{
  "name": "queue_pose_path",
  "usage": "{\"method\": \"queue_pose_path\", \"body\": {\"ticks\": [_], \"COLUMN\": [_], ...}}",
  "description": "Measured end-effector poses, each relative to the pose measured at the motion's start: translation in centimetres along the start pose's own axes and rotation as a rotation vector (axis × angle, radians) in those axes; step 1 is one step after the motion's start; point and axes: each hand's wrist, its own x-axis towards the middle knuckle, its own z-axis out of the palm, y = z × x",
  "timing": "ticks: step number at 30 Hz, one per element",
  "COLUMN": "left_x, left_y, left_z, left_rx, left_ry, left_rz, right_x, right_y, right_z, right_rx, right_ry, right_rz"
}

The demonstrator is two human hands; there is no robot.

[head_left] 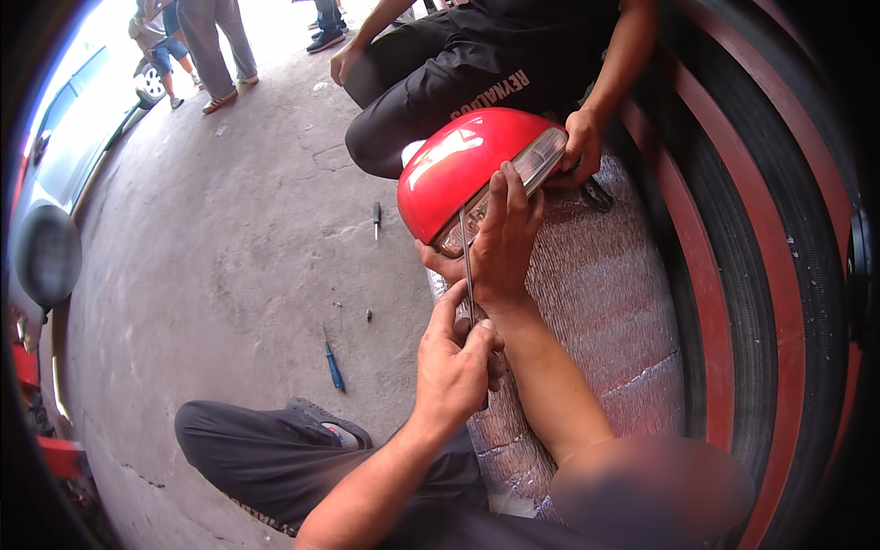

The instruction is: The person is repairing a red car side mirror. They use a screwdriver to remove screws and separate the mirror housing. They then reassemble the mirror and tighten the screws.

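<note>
A glossy red side-mirror housing (pixel 449 170) with a clear lamp lens (pixel 538 160) along its edge is held up ahead of me. My right hand (pixel 502 234) grips it from the near side, thumb at the lower left corner, fingers up over the lens. In my left hand (pixel 456 362) is a long-shafted screwdriver (pixel 468 266). Its tip meets the seam between red shell and lens; my fist mostly hides the handle. At the far right end of the housing, a co-worker's hand (pixel 582 147) holds it too.
A silver foil-covered pad (pixel 596 302) lies beneath the housing. On the concrete floor rest a dark screwdriver (pixel 376 220), a blue-handled screwdriver (pixel 333 365) and a small dark piece (pixel 369 316). Red and black bands (pixel 724 275) curve along the right. A car (pixel 82 137) and people stand far left.
</note>
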Motion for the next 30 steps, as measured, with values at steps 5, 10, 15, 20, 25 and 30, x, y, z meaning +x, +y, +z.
{"method": "queue_pose_path", "body": {"ticks": [5,10,15,20,25,30], "left_x": [0.9,0.6,0.4,1.3,1.5,1.3], "left_y": [-1.7,6.3,7.3,4.9,4.1,4.4], "left_z": [-0.2,0.6,0.2,0.4,0.4,0.1], "left_rx": [0.066,0.05,-0.042,-0.158,-0.075,-0.132], "left_ry": [0.013,-0.018,-0.034,-0.079,-0.057,-0.081], "left_rz": [0.03,-0.254,-0.332,-0.22,-0.206,-0.232], "right_x": [-0.2,-0.3,-0.4,-0.3,-0.2,-0.8], "right_y": [-0.5,-0.1,-0.3,-0.1,0.5,0.9], "right_z": [0.8,0.7,0.8,0.6,0.3,-0.1], "right_rx": [-0.048,-0.114,-0.057,0.034,0.116,0.102], "right_ry": [-0.014,-0.008,-0.019,-0.047,-0.062,-0.082], "right_rz": [-0.013,-0.03,-0.002,0.013,-0.033,0.081]}}
